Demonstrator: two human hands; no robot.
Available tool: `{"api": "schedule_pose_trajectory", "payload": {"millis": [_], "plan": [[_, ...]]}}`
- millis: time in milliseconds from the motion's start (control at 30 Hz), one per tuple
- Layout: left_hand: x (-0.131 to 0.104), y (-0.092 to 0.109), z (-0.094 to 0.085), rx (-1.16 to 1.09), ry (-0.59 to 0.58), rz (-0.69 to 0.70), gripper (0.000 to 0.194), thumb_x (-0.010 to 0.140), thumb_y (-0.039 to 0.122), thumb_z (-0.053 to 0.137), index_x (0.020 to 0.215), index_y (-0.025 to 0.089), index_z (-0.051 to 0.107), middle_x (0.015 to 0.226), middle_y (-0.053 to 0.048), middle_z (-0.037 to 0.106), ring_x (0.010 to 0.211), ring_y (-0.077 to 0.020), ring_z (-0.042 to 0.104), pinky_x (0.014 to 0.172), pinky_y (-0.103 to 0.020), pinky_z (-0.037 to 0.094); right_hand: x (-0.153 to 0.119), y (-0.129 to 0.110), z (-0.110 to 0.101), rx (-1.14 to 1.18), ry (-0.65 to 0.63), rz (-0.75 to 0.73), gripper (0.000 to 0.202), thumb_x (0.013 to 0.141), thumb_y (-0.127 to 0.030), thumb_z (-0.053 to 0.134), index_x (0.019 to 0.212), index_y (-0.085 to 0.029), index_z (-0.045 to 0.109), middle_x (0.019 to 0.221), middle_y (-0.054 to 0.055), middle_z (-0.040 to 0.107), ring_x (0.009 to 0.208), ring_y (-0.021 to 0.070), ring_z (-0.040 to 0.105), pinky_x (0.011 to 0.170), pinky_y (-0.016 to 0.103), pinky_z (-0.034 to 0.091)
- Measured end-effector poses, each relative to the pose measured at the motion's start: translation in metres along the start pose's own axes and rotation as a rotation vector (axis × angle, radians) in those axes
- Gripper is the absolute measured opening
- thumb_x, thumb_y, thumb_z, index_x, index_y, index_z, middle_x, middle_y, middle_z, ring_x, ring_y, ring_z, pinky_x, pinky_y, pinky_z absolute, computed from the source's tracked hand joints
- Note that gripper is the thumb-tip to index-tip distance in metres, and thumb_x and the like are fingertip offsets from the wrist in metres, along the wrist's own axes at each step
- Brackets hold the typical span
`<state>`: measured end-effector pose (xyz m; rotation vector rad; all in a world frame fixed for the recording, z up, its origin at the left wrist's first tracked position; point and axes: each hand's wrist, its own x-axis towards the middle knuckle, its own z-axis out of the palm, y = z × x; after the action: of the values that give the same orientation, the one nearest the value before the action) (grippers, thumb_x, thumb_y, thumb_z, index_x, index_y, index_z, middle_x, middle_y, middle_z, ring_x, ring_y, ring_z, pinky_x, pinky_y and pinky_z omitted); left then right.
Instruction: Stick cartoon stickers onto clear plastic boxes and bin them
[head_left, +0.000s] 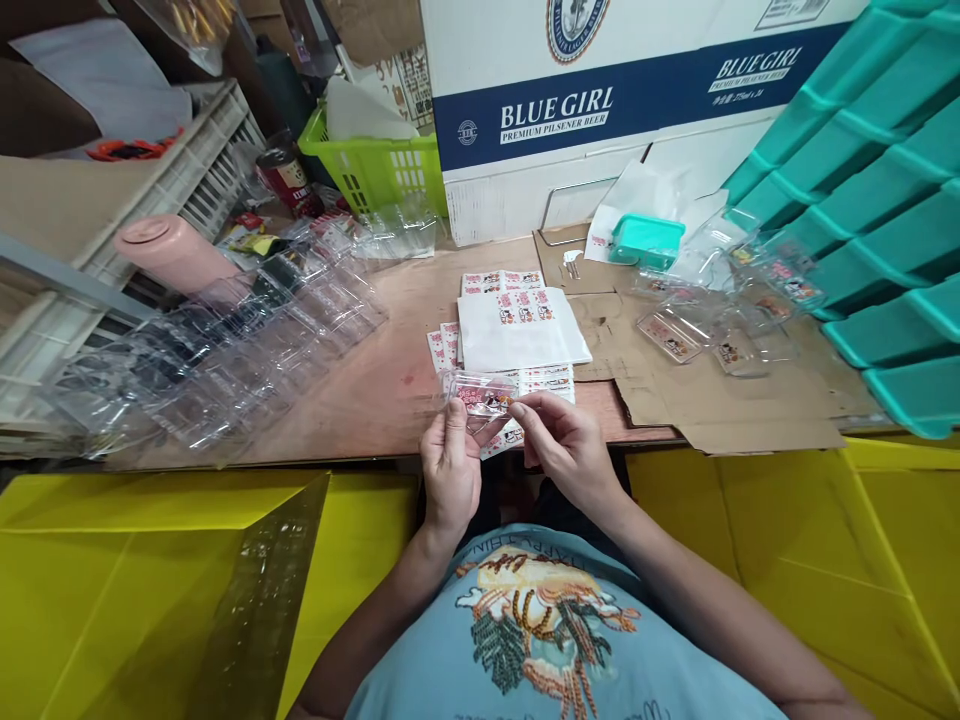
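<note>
My left hand (pixel 451 465) grips a small clear plastic box (pixel 459 388) by its near left side, thumb on top. A sticker (pixel 487 400) with pink lettering and cartoon figures shows on the box. At the box's right end, the thumb and index finger of my right hand (pixel 564 445) pinch together at the sticker's edge. Just beyond my hands lies a stack of sticker sheets (pixel 521 335), mostly white on top with a few stickers left, and more printed sheets stick out beneath it.
Rows of clear plastic boxes (pixel 247 345) stand at left, beside a pink bottle (pixel 176 255) and a green basket (pixel 375 165). Stickered boxes (pixel 671 335) lie on cardboard (pixel 720 400) at right, near a teal tray (pixel 646 242). Stacked teal bins (pixel 892 220) rise far right; yellow boxes (pixel 780 560) flank me.
</note>
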<state>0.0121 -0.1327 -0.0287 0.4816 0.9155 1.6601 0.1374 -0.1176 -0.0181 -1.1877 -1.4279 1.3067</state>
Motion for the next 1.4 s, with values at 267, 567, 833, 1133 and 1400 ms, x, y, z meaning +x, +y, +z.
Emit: {"api": "schedule_pose_trajectory", "payload": {"millis": [267, 567, 833, 1133, 1400], "plan": [[-0.002, -0.003, 0.002, -0.063, 0.019, -0.03, 0.024, 0.091, 0.04, 0.062, 0.096, 0.018, 0.071, 0.106, -0.008, 0.074, 0.098, -0.0208, 0.071, 0.089, -0.037, 0.057, 0.009, 0.007, 0.004, -0.324, 0.146, -0.245, 0.018, 0.091, -0.03, 0.062, 0.079, -0.017, 0.064, 0.054, -0.005, 0.046, 0.046, 0.0073, 0.04, 0.045, 0.021, 0.032], [-0.002, -0.006, 0.001, -0.124, 0.038, -0.072, 0.027, 0.092, 0.039, 0.061, 0.098, 0.015, 0.071, 0.104, -0.01, 0.075, 0.096, -0.0225, 0.072, 0.09, -0.04, 0.056, 0.008, 0.007, 0.003, -0.429, 0.166, -0.34, 0.016, 0.091, -0.024, 0.06, 0.076, -0.019, 0.057, 0.054, -0.007, 0.043, 0.045, 0.0067, 0.039, 0.046, 0.021, 0.032], [-0.003, -0.009, -0.001, -0.155, 0.064, -0.127, 0.025, 0.091, 0.036, 0.062, 0.096, 0.014, 0.072, 0.102, -0.009, 0.076, 0.092, -0.0183, 0.071, 0.084, -0.03, 0.057, 0.004, 0.001, 0.004, -0.701, 0.089, -0.675, 0.014, 0.094, -0.015, 0.053, 0.082, -0.018, 0.058, 0.064, 0.0, 0.055, 0.055, 0.0108, 0.049, 0.056, 0.023, 0.039], [0.031, 0.009, -0.012, -0.383, -0.133, -0.633, 0.04, 0.097, 0.048, 0.047, 0.104, 0.017, 0.071, 0.1, -0.007, 0.077, 0.082, -0.0171, 0.073, 0.075, -0.032, 0.06, 0.007, 0.006, -0.005, -0.446, 0.086, -0.365, 0.016, 0.093, -0.031, 0.059, 0.083, -0.02, 0.065, 0.066, 0.001, 0.06, 0.054, 0.0113, 0.052, 0.053, 0.024, 0.041], [0.016, 0.001, 0.001, -0.3, -0.033, -0.338, 0.028, 0.094, 0.037, 0.058, 0.11, 0.017, 0.068, 0.113, -0.009, 0.073, 0.104, -0.0225, 0.069, 0.096, -0.044, 0.054, 0.03, -0.003, -0.022, -0.061, 0.025, 0.0, 0.032, 0.084, -0.046, 0.069, 0.071, -0.017, 0.066, 0.054, -0.003, 0.052, 0.046, 0.0096, 0.045, 0.045, 0.023, 0.038]]}}
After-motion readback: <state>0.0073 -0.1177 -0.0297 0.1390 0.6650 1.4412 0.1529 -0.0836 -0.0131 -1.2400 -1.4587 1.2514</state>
